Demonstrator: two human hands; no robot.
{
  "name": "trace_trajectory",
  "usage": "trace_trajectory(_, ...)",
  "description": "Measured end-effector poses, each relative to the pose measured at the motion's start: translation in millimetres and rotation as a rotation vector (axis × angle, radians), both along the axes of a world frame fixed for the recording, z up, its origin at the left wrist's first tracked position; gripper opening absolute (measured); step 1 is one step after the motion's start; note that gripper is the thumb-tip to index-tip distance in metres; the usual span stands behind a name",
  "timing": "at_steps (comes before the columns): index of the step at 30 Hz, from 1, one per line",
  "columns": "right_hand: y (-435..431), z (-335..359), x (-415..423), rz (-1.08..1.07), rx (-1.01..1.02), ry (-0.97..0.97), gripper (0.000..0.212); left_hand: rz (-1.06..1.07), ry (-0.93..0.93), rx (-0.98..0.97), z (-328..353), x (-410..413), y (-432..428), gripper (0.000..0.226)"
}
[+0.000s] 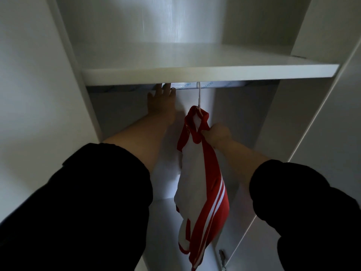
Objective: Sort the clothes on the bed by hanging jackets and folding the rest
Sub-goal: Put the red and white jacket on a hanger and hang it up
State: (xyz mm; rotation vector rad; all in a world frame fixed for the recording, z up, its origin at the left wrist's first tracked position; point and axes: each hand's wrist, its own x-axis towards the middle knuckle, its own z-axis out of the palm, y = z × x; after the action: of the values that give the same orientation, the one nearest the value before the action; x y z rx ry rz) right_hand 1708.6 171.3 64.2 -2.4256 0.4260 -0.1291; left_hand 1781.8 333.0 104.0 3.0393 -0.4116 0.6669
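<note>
A red and white jacket (201,182) with white stripes hangs on a white hanger (199,94) inside a white wardrobe. The hanger's hook goes up to the rail (195,85) just under the shelf. My right hand (218,133) grips the jacket's red collar near the hanger's neck. My left hand (162,102) reaches up to the rail left of the hanger, fingers straight and touching it. Both my forearms come out of black sleeves.
A thick white shelf (209,74) crosses the wardrobe right above the rail. White side panels (289,118) close in the hanging space on both sides. An open compartment lies above the shelf. The wardrobe's floor (164,222) shows below the jacket.
</note>
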Motion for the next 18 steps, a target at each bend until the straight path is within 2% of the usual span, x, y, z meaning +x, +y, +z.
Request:
trace_trajectory(4, 0.7, -1.1, -2.1, -0.019, -0.008, 0.040, 0.025, 0.012, 0.148, -0.011, -4.1, -9.7, 1.9, 0.074)
trace_trajectory(6, 0.2, -3.3, -6.8, -0.008, -0.045, 0.067, 0.029, -0.004, 0.223, -0.022, -11.5, -18.7, 2.1, 0.075)
trace_trajectory(10, -2.7, -5.6, -23.5, 0.016, -0.087, 0.128, 0.027, -0.065, 0.295, -0.106, -20.6, -41.6, -5.6, 0.074)
trace_trajectory(14, -11.4, -1.2, -49.8, -0.026, -0.122, 0.058, 0.025, -0.191, 0.262, -0.135, -21.0, -62.8, -13.2, 0.073)
trace_trajectory(16, -20.3, 0.5, -72.2, -0.056, -0.145, -0.022, 0.021, -0.292, 0.192, -0.077, -21.8, -77.8, -15.3, 0.072)
trace_trajectory(18, -29.4, 0.9, -104.7, -0.056, -0.274, -0.155, 0.029, -0.411, 0.117, 0.017, -24.6, -97.0, -19.5, 0.071)
